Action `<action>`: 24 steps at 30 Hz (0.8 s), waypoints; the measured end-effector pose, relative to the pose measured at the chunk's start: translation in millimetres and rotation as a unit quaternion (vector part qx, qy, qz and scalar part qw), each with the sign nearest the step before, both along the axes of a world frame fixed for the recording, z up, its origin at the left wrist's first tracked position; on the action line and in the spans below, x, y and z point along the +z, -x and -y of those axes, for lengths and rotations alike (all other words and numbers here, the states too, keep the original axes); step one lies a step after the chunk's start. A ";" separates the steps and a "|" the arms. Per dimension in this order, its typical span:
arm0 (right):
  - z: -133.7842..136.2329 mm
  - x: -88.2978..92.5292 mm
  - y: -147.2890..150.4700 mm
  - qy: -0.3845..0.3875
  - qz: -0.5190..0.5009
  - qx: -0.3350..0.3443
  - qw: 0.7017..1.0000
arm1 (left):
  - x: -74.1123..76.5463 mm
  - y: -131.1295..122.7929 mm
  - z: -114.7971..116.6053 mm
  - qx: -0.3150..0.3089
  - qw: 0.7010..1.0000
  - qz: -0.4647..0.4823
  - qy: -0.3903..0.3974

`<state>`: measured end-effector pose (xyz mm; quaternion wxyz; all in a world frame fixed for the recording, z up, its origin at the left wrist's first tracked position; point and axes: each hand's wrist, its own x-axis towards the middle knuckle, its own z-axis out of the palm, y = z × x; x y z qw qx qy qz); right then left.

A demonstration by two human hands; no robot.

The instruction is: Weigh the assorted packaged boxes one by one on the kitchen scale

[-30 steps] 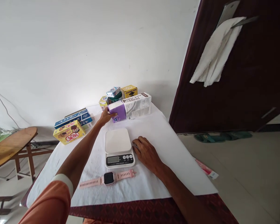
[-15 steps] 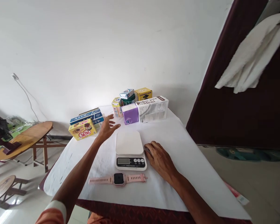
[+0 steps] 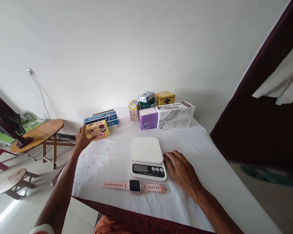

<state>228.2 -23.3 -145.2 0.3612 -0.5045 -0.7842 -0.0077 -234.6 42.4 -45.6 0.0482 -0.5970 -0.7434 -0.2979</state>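
At the table's left side my left hand (image 3: 82, 139) touches the left end of a yellow box (image 3: 101, 129), its fingers spread around that end. Blue boxes (image 3: 113, 116) lie just behind it. My right hand (image 3: 180, 167) rests on the cloth with bent fingers, its fingertips at the right edge of a white kitchen scale (image 3: 146, 150); whether they hold anything is hidden. The scale's plate bears nothing and its display looks blank. In front of the scale a pink watch (image 3: 135, 186) lies stretched out flat.
Behind the scale stand a purple pack (image 3: 148, 119), a white box (image 3: 177, 116), a yellow box (image 3: 165, 97), a small carton (image 3: 133, 110) and a green tub (image 3: 147, 104) with a small box (image 3: 146, 96) on top. A wooden table (image 3: 42, 133) and stool (image 3: 16, 180) are at left.
My left hand has moved left from the open cloth near the blue boxes to the yellow box. My right hand stays beside the scale. The camera view has shifted a little.
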 end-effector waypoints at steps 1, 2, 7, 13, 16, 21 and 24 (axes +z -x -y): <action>-0.2 -0.1 0.1 -0.001 0.001 -0.003 1.000 | -2.0 4.5 -1.8 -0.015 1.000 0.008 0.005; -0.4 0.0 0.2 -0.002 0.001 -0.005 1.000 | -2.7 7.9 -3.2 -0.023 1.000 0.013 0.000; -0.6 1.0 0.6 0.004 0.000 -0.001 1.000 | 6.2 10.5 -1.7 -0.054 0.995 0.078 -0.010; 0.2 3.2 0.7 0.005 -0.005 -0.008 1.000 | 6.9 -5.2 22.5 -0.115 0.953 0.282 0.001; 1.8 6.6 1.4 0.010 -0.005 -0.011 1.000 | 9.9 -13.9 37.0 -0.133 0.923 0.361 -0.017; 4.3 11.2 2.4 0.022 -0.012 -0.012 1.000 | 31.2 -52.6 58.2 -0.222 0.907 0.357 0.014; 4.4 10.8 2.2 0.034 -0.015 -0.010 0.999 | 41.9 -94.8 68.2 -0.292 0.893 0.338 0.059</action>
